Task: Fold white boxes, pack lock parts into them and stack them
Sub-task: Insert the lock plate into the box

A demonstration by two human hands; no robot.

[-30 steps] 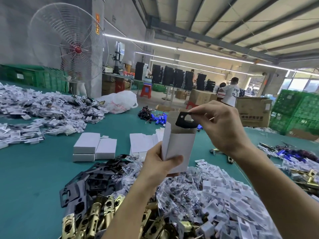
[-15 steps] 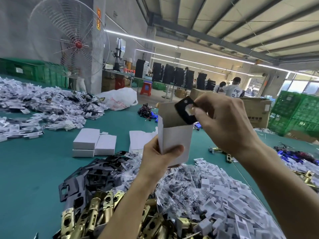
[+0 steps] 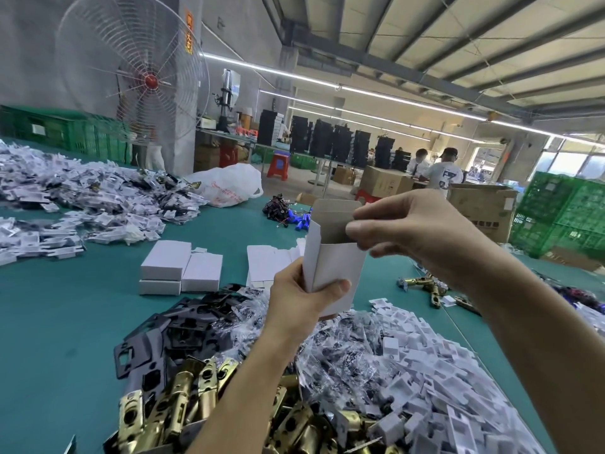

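Note:
My left hand grips a white box upright by its lower part, above the green table. The box's top is open, with its back flap standing up. My right hand hovers at the box's mouth, thumb and forefinger slightly apart over the opening, with nothing visible between them. No black plate shows at the mouth. Below lie a heap of black plates, brass latches, small clear bags of parts and white plastic pieces.
Three closed white boxes are stacked at mid-left, with flat box blanks beside them. More bagged parts cover the far left. Loose latches lie to the right. A large fan, green crates and people stand beyond the table.
The black plate pinched in my right hand at the box's mouth is gone from view. My right hand's fingers have spread slightly over the opening. The left hand keeps its grip.

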